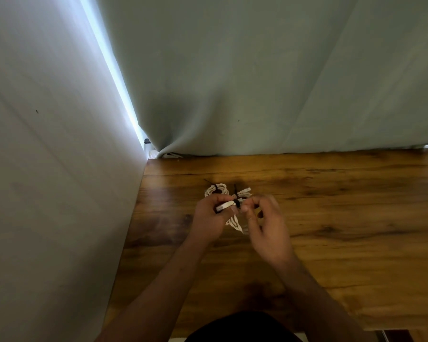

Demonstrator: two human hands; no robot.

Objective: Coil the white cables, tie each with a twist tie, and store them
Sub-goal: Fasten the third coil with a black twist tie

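Wood-grain tabletop (331,206) carried the work, with a white cable (235,222) held just above it between both hands, near the left side of the board. The coil's long axis ran roughly away from the person, its lower loops hanging toward the body and its upper loops pointing at the curtain (257,82). A black twist tie (237,203) crossed the coil at its waist, one end sticking up. The left hand (208,218) was curled around the plug end, which lay crosswise, left to right, so it steadied the bundle from the left. The right hand (267,225) sat just right of the tie with its fingers (254,200) bent in toward it; blur hid whether they actually pinched it. That hand looked the nearer one for turning the tie, and the twist would probably go around the tie's own upright end. A second tied bundle (215,190) lay on the tabletop just behind the left hand, close enough to be knocked. The wall (47,144) closed off the left edge nearby, while open board stretched to the right. No storage place was visible.
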